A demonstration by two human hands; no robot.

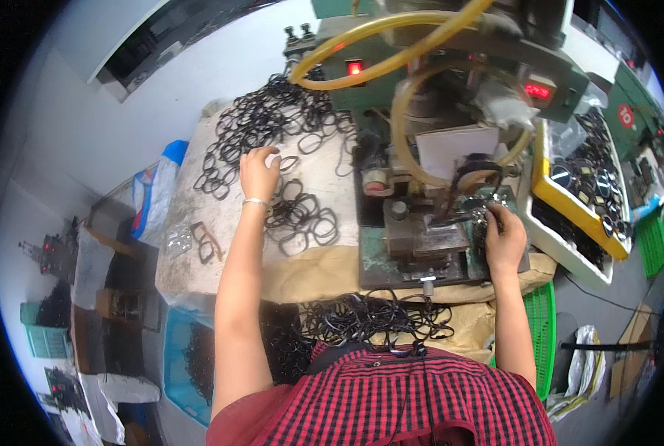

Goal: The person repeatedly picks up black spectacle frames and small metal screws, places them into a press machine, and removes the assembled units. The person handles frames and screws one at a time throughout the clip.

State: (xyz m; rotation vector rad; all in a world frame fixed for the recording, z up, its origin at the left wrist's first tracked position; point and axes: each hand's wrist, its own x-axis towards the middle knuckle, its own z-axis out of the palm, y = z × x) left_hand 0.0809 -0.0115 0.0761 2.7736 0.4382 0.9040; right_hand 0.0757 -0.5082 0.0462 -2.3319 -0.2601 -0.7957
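Black frame-like loops (272, 111), shaped like eyeglass fronts, lie heaped on the pale worktable. Over the table, my left hand (259, 177) is beside a single black loop (289, 163); its fingers are bent, with a gap between thumb and forefinger. A smaller group of black loops (302, 219) lies just to its right. My right hand (504, 241) is at the right side of the green bench machine (376, 256), fingers closed near shiny metal parts (481, 212). What they pinch is hidden. A metal block (429, 241) sits on the machine's base.
Yellow hoses (384, 26) loop before the machine. More black loops (369, 316) are heaped close to my body. At right stand stacked foam boxes (581, 208) of parts and a green basket (542, 334). A blue bin (179, 372) is at lower left.
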